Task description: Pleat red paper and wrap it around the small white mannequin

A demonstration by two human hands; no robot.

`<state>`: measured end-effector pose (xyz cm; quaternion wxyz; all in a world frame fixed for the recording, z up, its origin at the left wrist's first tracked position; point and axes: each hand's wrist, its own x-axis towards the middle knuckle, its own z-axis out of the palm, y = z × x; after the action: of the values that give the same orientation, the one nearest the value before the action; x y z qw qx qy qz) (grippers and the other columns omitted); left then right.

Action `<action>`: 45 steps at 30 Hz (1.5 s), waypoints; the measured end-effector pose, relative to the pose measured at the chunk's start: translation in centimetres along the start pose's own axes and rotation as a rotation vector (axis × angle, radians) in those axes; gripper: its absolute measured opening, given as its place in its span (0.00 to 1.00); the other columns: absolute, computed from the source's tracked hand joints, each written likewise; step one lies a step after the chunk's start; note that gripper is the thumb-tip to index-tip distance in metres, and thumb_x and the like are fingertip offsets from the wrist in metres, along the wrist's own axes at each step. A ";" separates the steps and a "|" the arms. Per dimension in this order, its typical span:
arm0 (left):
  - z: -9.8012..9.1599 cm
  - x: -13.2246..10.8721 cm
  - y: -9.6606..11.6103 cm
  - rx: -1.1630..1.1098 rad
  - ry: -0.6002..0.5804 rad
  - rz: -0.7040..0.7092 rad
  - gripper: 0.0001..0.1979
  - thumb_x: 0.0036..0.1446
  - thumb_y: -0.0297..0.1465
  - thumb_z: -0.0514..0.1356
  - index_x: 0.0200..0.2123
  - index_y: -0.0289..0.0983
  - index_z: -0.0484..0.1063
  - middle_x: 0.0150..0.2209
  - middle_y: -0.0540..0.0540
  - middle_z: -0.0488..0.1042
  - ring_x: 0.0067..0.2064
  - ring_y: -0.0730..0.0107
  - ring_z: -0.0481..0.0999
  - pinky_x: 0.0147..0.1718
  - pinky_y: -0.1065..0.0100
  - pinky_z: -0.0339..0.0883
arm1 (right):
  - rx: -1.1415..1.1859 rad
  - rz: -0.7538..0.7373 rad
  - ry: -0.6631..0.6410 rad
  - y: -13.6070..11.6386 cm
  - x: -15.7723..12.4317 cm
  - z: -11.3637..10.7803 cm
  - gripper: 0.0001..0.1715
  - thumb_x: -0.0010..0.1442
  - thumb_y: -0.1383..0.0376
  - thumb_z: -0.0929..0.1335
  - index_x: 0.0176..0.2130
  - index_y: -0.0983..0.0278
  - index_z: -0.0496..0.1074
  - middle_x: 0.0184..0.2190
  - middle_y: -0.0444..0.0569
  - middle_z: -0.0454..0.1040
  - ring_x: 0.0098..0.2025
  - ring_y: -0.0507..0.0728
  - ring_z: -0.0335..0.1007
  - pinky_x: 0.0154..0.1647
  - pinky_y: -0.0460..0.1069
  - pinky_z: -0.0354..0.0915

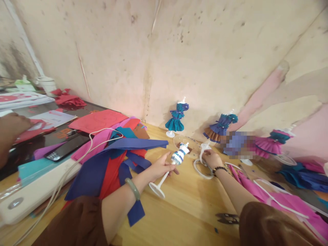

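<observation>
My left hand [161, 166] is closed round a small white mannequin stand [167, 171], tilted, its torso wrapped in blue and white strips. My right hand [211, 158] rests on the wooden table [184, 212] with its fingers curled on a white tape roll [202, 169], beside a clear round lid [186, 140]. Three finished paper dresses stand by the wall: a teal one [176, 119], a blue and brown one [219, 128] and a magenta one [270, 143].
Blue, red and pink paper sheets [110, 160] lie piled at left with a white cable [84, 153], a phone [64, 148] and a white device [33, 191]. Pliers [228, 218] lie near my right elbow. Pink paper [282, 201] covers the right. Another person's hand [11, 126] is far left.
</observation>
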<state>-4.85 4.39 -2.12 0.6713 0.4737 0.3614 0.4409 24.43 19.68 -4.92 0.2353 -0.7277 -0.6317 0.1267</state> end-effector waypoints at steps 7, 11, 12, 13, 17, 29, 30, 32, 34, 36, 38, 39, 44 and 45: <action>0.2 -0.2 0.4 0.004 0.013 -0.009 0.54 0.52 0.35 0.69 0.70 0.30 0.35 0.31 0.43 0.79 0.26 0.74 0.67 0.32 0.69 0.60 | 0.088 0.022 0.095 -0.3 0.0 -0.2 0.31 0.55 0.59 0.75 0.55 0.66 0.68 0.46 0.59 0.73 0.50 0.66 0.71 0.51 0.59 0.66; 0.2 -0.2 0.3 -0.025 -0.003 0.003 0.56 0.52 0.35 0.69 0.70 0.30 0.33 0.32 0.42 0.79 0.26 0.74 0.67 0.32 0.69 0.59 | 0.181 0.051 0.098 -0.3 -0.6 -0.3 0.24 0.63 0.58 0.69 0.55 0.65 0.67 0.49 0.53 0.72 0.48 0.60 0.72 0.48 0.59 0.69; 0.2 -0.1 0.3 -0.029 -0.007 0.007 0.56 0.52 0.35 0.69 0.70 0.31 0.32 0.32 0.42 0.79 0.26 0.74 0.67 0.32 0.69 0.59 | 0.207 0.057 0.099 -0.2 -0.8 -0.5 0.22 0.65 0.58 0.68 0.54 0.65 0.67 0.50 0.52 0.72 0.47 0.58 0.72 0.47 0.58 0.70; 0.1 -0.1 0.2 -0.031 -0.008 0.010 0.56 0.52 0.35 0.69 0.70 0.31 0.33 0.32 0.42 0.79 0.25 0.74 0.68 0.32 0.69 0.59 | 0.233 0.063 0.102 -0.1 -1.0 -0.6 0.20 0.66 0.58 0.67 0.54 0.65 0.68 0.50 0.51 0.72 0.46 0.57 0.72 0.46 0.57 0.71; 0.0 0.0 0.0 -0.034 0.005 0.019 0.55 0.52 0.35 0.68 0.70 0.31 0.33 0.32 0.43 0.79 0.25 0.74 0.68 0.31 0.69 0.59 | 0.340 0.065 0.115 0.2 -1.9 -1.6 0.19 0.63 0.62 0.68 0.53 0.66 0.68 0.42 0.50 0.75 0.37 0.54 0.74 0.38 0.52 0.72; 0.3 -0.2 0.4 -0.063 0.054 0.013 0.51 0.53 0.33 0.67 0.70 0.34 0.37 0.33 0.42 0.79 0.25 0.75 0.68 0.28 0.70 0.58 | 0.605 0.023 0.108 -1.7 -9.5 -7.2 0.35 0.47 0.58 0.71 0.52 0.69 0.68 0.20 0.43 0.72 0.21 0.55 0.68 0.24 0.49 0.63; 0.5 -0.3 0.4 -0.074 0.048 0.020 0.51 0.53 0.33 0.68 0.70 0.35 0.39 0.33 0.42 0.79 0.25 0.75 0.68 0.28 0.70 0.58 | 0.630 0.005 0.094 -2.3 -10.5 -7.6 0.35 0.47 0.56 0.71 0.52 0.69 0.68 0.19 0.41 0.71 0.20 0.54 0.66 0.23 0.48 0.62; 0.8 -0.5 0.7 -0.108 0.029 0.037 0.50 0.52 0.34 0.68 0.69 0.35 0.41 0.35 0.42 0.80 0.26 0.75 0.69 0.28 0.71 0.58 | 0.677 -0.035 0.054 -3.6 -12.7 -8.1 0.35 0.49 0.50 0.70 0.50 0.68 0.69 0.17 0.39 0.67 0.17 0.52 0.62 0.20 0.47 0.58; 1.3 -0.8 1.1 -0.146 0.004 0.047 0.51 0.51 0.35 0.69 0.69 0.34 0.41 0.36 0.41 0.80 0.26 0.75 0.69 0.28 0.71 0.57 | 0.720 -0.074 -0.007 -5.3 -14.8 -8.3 0.33 0.53 0.44 0.67 0.45 0.68 0.71 0.17 0.40 0.67 0.17 0.51 0.61 0.19 0.47 0.56; 1.8 -1.2 1.5 -0.170 -0.027 0.055 0.51 0.50 0.36 0.70 0.68 0.34 0.42 0.36 0.40 0.80 0.27 0.76 0.69 0.28 0.71 0.57 | 0.761 -0.108 -0.080 -7.0 -16.5 -8.3 0.33 0.54 0.42 0.66 0.41 0.67 0.73 0.20 0.43 0.70 0.18 0.52 0.64 0.20 0.47 0.59; 2.4 -1.5 1.9 -0.170 -0.057 0.081 0.51 0.50 0.37 0.70 0.68 0.34 0.43 0.37 0.40 0.80 0.27 0.76 0.69 0.30 0.71 0.58 | 0.790 -0.134 -0.132 -8.5 -17.7 -8.1 0.32 0.53 0.42 0.67 0.42 0.66 0.74 0.26 0.47 0.74 0.24 0.54 0.70 0.23 0.48 0.63; 2.7 -1.6 2.0 -0.160 -0.070 0.105 0.51 0.50 0.38 0.70 0.68 0.35 0.44 0.37 0.40 0.80 0.27 0.76 0.69 0.30 0.71 0.59 | 0.801 -0.143 -0.144 -9.2 -18.1 -7.9 0.32 0.52 0.43 0.69 0.44 0.65 0.74 0.29 0.48 0.76 0.27 0.55 0.72 0.26 0.48 0.65; 3.7 -1.8 2.1 -0.089 -0.115 0.183 0.49 0.52 0.39 0.68 0.69 0.38 0.44 0.38 0.41 0.80 0.29 0.75 0.70 0.32 0.69 0.59 | 0.949 -0.150 -0.189 -11.0 -19.0 -7.3 0.35 0.49 0.47 0.74 0.50 0.63 0.73 0.38 0.49 0.78 0.39 0.58 0.73 0.37 0.51 0.67; 3.8 -1.8 2.1 -0.075 -0.122 0.185 0.49 0.52 0.40 0.68 0.69 0.38 0.43 0.38 0.41 0.80 0.29 0.74 0.70 0.32 0.69 0.59 | 0.999 -0.157 -0.201 -11.1 -19.0 -7.2 0.34 0.49 0.46 0.73 0.50 0.62 0.73 0.40 0.50 0.79 0.41 0.58 0.73 0.38 0.51 0.66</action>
<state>-2.58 1.81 1.07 0.6657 0.5056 0.2576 0.4846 15.16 0.74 4.66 0.5013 -0.4612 -0.5661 0.4643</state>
